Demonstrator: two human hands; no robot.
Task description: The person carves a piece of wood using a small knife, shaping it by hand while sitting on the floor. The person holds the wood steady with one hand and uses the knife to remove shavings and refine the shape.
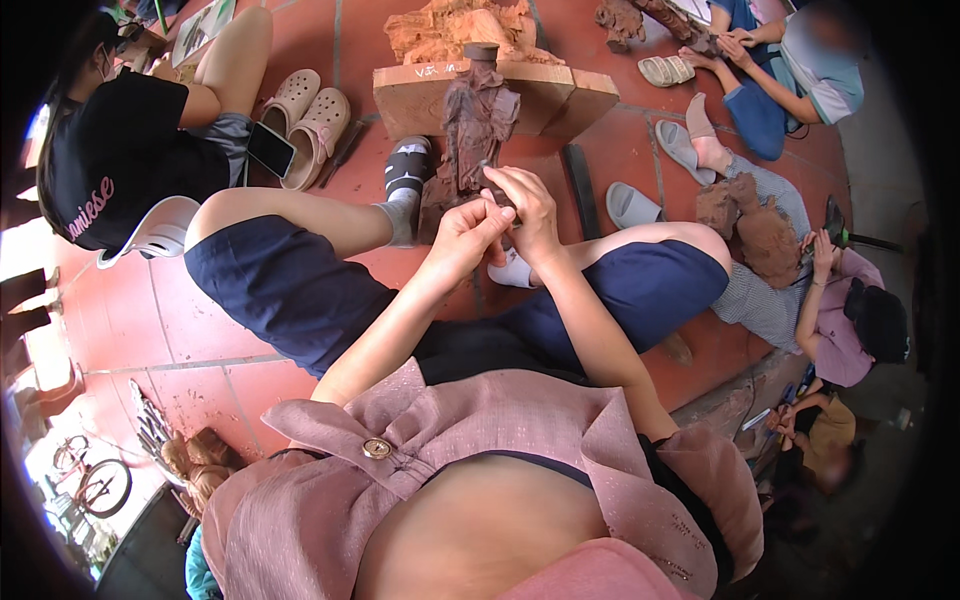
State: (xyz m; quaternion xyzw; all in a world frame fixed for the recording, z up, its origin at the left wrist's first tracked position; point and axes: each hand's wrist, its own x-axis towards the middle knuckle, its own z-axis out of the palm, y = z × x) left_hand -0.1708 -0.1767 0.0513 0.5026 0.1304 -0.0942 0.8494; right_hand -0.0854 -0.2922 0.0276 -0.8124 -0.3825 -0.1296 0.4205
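A dark brown carved wooden figure (478, 125) stands between my feet, with a round cap-like top and a robe of carved folds. My left hand (464, 238) is closed in a pinch just in front of its base, thumb and fingertips together. Touching it or nearly so, my right hand (528, 215) is closed too, its fingers bent towards the left fingertips and the carving's lower part. A small dark spot shows between the hands, but what they hold is too small and hidden to name.
Behind the figure lies a thick wooden block (430, 95) with an orange-brown carving (455, 30) beyond it. A dark flat bar (580, 190) lies to the right. Clogs (315, 130) and a phone (271, 150) are at left. Other people sit close on both sides, some with carvings.
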